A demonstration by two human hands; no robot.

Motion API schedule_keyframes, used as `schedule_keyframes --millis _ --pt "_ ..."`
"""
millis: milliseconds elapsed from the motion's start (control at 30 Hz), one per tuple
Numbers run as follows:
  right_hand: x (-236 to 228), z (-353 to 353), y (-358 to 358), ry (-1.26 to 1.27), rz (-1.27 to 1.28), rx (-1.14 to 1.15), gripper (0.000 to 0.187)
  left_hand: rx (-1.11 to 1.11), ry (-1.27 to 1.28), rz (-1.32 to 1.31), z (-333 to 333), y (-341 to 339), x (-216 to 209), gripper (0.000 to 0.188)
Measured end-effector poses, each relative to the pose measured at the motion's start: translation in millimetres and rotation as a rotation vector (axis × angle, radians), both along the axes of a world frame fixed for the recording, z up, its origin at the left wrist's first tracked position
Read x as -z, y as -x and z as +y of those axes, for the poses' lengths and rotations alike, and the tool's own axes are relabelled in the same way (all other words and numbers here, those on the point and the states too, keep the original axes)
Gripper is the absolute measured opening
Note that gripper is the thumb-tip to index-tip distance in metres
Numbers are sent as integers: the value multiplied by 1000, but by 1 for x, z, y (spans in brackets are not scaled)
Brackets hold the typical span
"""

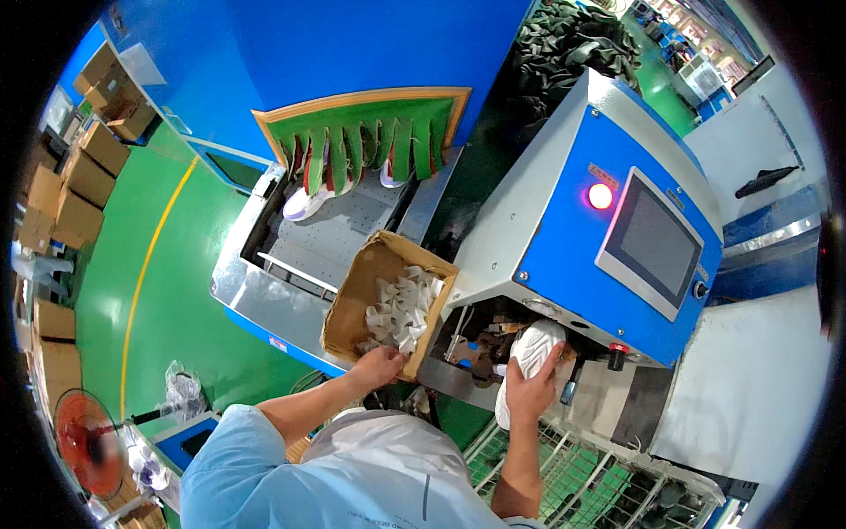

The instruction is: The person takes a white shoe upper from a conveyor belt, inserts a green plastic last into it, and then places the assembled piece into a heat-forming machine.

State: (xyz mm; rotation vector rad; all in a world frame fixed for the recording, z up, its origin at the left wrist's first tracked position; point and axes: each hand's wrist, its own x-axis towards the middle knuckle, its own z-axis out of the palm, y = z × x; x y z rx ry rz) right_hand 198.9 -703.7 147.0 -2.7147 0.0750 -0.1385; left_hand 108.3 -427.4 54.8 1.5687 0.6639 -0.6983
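My right hand (532, 393) is wrapped around a white shoe (536, 346), whose patterned sole faces up. The shoe's far end sits at the opening under a blue and white machine (573, 220). Over the near edge of an open cardboard box (348, 300) reaches my left hand (379, 367), its fingers curled at the white curved pieces (405, 304) heaped inside. What the left fingertips pinch, if anything, is too small to make out.
Left of the machine, a conveyor (322, 229) carries white shoes (306, 203) under a green strip curtain (361, 145). The machine has a dark screen (652, 242) and a glowing lamp (600, 196). A wire rack (582, 476) stands below; an orange fan (88, 443) is at left.
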Motion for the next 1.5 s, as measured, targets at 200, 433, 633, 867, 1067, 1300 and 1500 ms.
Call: schedule_keyframes --millis 200,433,633,867,1067,1300,1500 --pt "-12 -1 86 128 -113 -77 99 122 575 81 -73 -10 -35 57" --pt "-91 3 180 86 452 -331 92 404 1102 553 -83 0 -67 71" --pt "19 -31 115 -527 288 -348 66 420 985 516 -79 19 -3 42" --pt "-11 3 144 -1187 76 334 85 352 558 186 -42 20 30 53" --pt "-110 -106 350 -616 -142 861 70 302 604 220 -50 15 -31 52" --pt "-178 -226 579 379 -375 1815 69 705 295 83 -149 16 -24 50" --pt "-185 -312 724 -145 -280 1747 64 896 232 77 -218 39 -28 48"
